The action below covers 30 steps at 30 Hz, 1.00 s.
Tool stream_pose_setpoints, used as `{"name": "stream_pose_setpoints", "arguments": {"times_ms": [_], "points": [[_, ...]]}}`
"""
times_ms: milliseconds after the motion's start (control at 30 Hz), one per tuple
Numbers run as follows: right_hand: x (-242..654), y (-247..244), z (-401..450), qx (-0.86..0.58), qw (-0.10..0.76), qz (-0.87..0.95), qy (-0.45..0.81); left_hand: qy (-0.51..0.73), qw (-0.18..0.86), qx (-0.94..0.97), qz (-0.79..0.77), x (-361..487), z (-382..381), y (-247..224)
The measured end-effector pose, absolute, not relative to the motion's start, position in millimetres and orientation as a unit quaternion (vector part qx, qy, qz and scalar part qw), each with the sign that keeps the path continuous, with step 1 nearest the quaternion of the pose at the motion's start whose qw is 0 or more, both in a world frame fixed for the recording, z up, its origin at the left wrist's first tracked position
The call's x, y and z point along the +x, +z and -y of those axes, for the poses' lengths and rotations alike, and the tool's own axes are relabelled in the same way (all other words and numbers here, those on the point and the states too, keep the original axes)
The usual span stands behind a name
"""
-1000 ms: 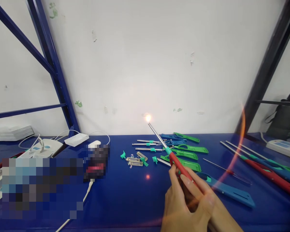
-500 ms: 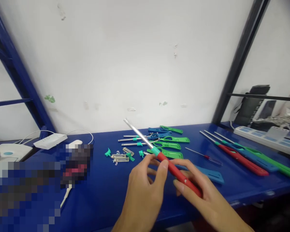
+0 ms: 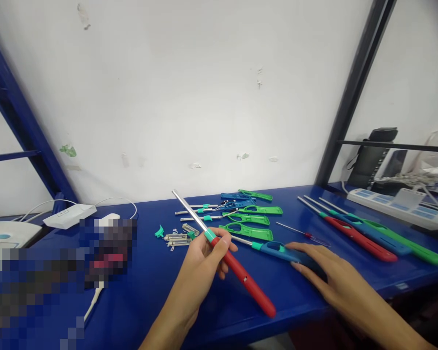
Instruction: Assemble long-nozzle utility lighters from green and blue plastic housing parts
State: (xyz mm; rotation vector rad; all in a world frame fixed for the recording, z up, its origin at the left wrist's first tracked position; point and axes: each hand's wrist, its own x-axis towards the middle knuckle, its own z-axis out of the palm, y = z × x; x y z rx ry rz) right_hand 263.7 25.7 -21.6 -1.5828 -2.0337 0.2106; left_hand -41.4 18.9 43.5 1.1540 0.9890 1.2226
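Between thumb and fingers, my left hand grips a red lighter near its teal collar, its silver tube pointing up and left. My right hand rests over the handle of a blue lighter lying on the blue table, thumb and fingers around its sides. Behind them lie green casing halves and thin metal tubes with teal collars. Left of these are several small clear parts and a teal piece. A thin screwdriver lies beyond my right hand.
On the right lie a red lighter, a blue one and a green one, side by side. A white power strip stands behind them. White devices with cables and a pixelated dark object are on the left. The table edge is near me.
My right hand has let go of the red lighter and moved right, onto the blue lighter. My left hand has carried the red lighter a little left and down.
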Motion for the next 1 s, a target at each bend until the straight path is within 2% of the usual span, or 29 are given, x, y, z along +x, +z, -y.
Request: {"name": "stream_pose_setpoints", "arguments": {"times_ms": [167,300,400,700,1000], "points": [[266,-26,-24,-0.602,0.339,0.714,0.112,0.515,0.602,0.454,-0.408,-42,-30,32],[249,-10,-16,-0.612,0.440,0.624,0.205,0.517,0.629,0.424,-0.397,-38,-32,28],[224,-4,-7,-0.570,0.483,0.602,0.283,0.518,0.645,0.409,-0.386,-32,-30,25],[172,-14,15,-0.491,0.433,0.643,0.396,0.533,0.640,0.414,-0.367,-23,-25,20],[167,-10,26,-0.551,0.430,0.631,0.338,0.524,0.623,0.448,-0.370,-23,-11,32]]}}
